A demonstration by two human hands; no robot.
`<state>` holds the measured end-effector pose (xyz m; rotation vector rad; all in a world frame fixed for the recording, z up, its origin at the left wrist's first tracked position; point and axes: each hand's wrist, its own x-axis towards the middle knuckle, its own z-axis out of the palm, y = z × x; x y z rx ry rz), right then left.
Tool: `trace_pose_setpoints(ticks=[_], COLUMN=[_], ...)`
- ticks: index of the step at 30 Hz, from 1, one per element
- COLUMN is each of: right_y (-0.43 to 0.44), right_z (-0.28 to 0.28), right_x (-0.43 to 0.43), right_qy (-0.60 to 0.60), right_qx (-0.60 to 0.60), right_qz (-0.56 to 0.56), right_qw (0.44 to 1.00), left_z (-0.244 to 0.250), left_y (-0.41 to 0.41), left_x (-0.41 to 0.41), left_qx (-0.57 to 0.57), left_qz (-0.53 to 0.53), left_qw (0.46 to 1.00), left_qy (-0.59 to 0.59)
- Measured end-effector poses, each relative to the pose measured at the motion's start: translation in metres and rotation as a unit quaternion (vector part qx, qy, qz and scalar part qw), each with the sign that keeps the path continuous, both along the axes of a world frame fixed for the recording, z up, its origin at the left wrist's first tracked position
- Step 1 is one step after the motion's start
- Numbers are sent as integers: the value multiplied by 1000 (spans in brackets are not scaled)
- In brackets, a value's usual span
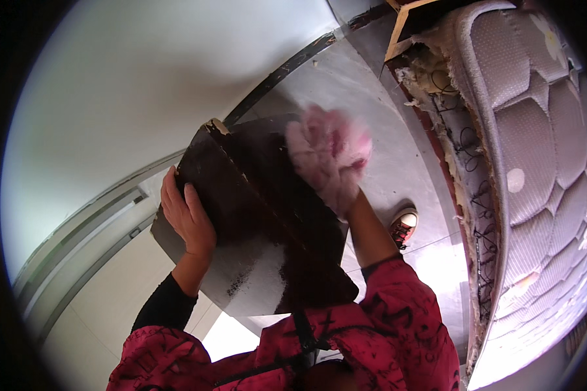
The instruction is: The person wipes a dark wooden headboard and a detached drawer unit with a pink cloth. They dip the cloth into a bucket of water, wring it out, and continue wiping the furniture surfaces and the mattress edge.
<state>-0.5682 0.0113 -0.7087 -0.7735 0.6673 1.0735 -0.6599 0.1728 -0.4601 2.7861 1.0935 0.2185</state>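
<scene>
A piece of dark brown lacquered wooden furniture point(254, 210), possibly a small cabinet, stands tilted in view before me. Its upper corner is chipped to pale wood, and a raised edge runs across it. My left hand point(190, 215) lies on its left side near the edge, thumb apart from the fingers. At the far right side, a crumpled pink and white cloth point(327, 151) is blurred by motion. That cloth covers my right hand point(350, 203), so its fingers are hidden; only the wrist shows below. A greyish patch of glare or film marks the lower surface.
A quilted mattress point(533, 146) stands along the right, its torn side baring springs point(469, 151) and padding. A pale wall point(142, 83) with a dark baseboard point(283, 73) rises at upper left. A sliding-door track point(93, 220) crosses the left. A shoe point(404, 227) rests on the tiled floor point(391, 132).
</scene>
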Motion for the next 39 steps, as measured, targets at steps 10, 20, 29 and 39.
trace_pose_setpoints(ticks=[10,20,29,39], right_y=[-43,64,-87,12], right_z=[123,-46,61,26], right_x=[-52,38,-60,-23], right_qy=[-64,-143,57,138], right_qx=[4,-32,-77,182], right_qz=[82,82,8,-171], right_qw=[995,986,995,958], left_z=[2,1,5,-3], left_y=[3,3,0,4], left_x=[-7,-1,-6,-6], left_qx=[-1,-65,-34,-38], left_qz=[3,-22,-2,-16], left_qw=[1000,998,999,999], left_qy=[17,-9,22,-12])
